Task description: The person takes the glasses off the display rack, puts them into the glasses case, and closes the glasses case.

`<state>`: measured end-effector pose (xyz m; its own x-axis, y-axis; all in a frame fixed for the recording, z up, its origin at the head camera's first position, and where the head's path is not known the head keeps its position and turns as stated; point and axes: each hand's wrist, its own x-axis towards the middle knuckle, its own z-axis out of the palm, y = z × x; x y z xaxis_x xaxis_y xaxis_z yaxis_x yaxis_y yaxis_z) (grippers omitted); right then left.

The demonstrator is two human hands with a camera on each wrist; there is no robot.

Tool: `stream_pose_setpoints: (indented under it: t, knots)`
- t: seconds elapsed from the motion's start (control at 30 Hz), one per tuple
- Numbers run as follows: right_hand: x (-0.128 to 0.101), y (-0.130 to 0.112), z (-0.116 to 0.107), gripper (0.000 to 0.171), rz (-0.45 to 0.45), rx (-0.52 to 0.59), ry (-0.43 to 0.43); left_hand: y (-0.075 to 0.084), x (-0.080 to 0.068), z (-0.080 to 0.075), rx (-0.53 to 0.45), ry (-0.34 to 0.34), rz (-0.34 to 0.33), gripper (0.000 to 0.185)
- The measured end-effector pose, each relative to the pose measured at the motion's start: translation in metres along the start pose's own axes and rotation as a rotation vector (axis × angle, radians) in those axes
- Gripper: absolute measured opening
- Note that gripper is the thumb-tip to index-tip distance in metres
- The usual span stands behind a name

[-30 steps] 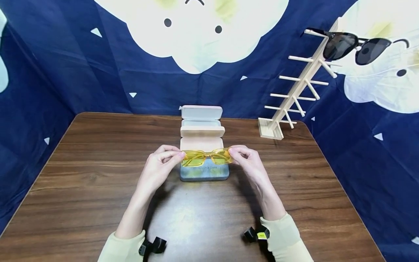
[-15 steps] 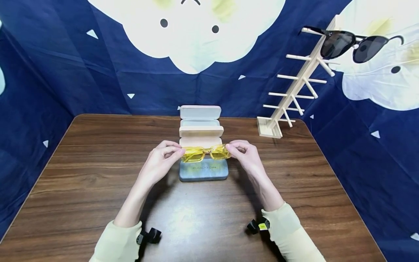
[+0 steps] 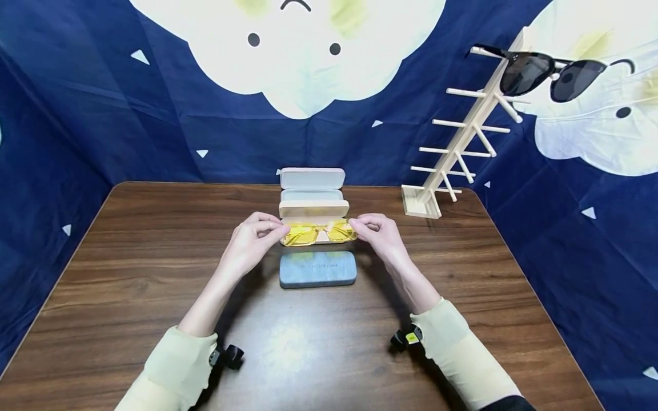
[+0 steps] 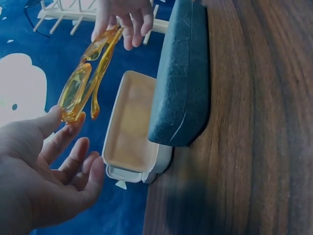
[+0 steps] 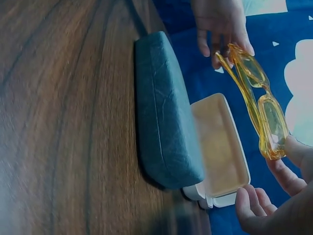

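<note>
A pair of yellow clear-framed glasses (image 3: pixel 303 234) hangs level between my hands, its temples folded behind the lenses. My left hand (image 3: pixel 248 244) pinches one end of the frame between thumb and fingers. The opposite end is pinched the same way by my right hand (image 3: pixel 384 242). Below the glasses lies an open pink glasses case (image 3: pixel 315 209); the wrist views show a gap between the glasses (image 4: pixel 73 93) and the lined case (image 5: pixel 220 142). Nearer me sits a shut blue glasses case (image 3: pixel 317 270).
Another open case (image 3: pixel 312 178) with a pale blue lining stands behind the pink one. At the back right, a wooden peg rack (image 3: pixel 452 145) bears black sunglasses (image 3: pixel 526 74) at its top. A blue cloth backdrop rises behind the brown table (image 3: pixel 154 285).
Both hands have carried the yellow glasses away from me, from over the blue case to over the open pink case. The blue case is now fully uncovered.
</note>
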<state>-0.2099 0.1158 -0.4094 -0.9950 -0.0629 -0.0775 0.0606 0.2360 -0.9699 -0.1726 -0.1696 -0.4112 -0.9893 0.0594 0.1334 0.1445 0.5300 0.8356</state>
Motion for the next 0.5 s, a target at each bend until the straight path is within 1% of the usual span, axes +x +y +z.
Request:
stream_pose_setpoints:
  t: [0.1,0.23,0.43,0.5]
  knots:
    - [0.004,0.001,-0.001,0.032,0.0,-0.018,-0.018,-0.002,0.003,0.0,-0.002,0.002,-0.012,0.03]
    - [0.01,0.002,-0.002,0.031,-0.022,-0.085,-0.048,-0.006,0.008,0.001,0.006,0.014,-0.026,0.034]
    - [0.02,0.002,-0.004,0.029,-0.055,-0.169,-0.087,-0.011,0.018,0.002,0.019,0.044,-0.018,0.036]
    - [0.022,0.002,-0.004,0.028,-0.066,-0.193,-0.105,-0.013,0.021,0.002,0.025,0.045,-0.026,0.036]
